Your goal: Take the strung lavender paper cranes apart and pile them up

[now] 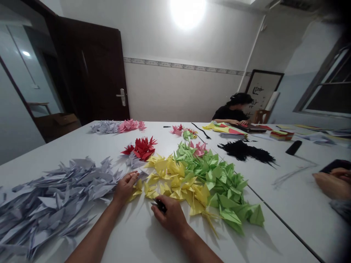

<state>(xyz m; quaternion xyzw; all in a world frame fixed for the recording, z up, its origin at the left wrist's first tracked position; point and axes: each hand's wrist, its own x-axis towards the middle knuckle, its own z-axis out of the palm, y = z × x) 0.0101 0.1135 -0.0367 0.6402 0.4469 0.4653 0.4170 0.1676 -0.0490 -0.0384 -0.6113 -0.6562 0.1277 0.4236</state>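
My left hand [126, 186] is closed at the right edge of the grey-blue folded paper pile [63, 204], its fingertips by a grey-blue piece; what it grips is too small to make out. My right hand [170, 213] wraps round a small black tool [161, 205] near the table's front, just before the yellow folded paper pieces [175, 179]. Green folded pieces [216, 175] lie right of the yellow ones. Beyond my left hand is a red folded pile [142, 148].
Pink pieces [131, 125] lie at the table's far left. Black strands [244, 150] and a black object [293, 147] rest on the right half. A person [236, 109] sits at the far side; another person's hands [333, 182] are at the right edge. A seam crosses the white table [131, 233].
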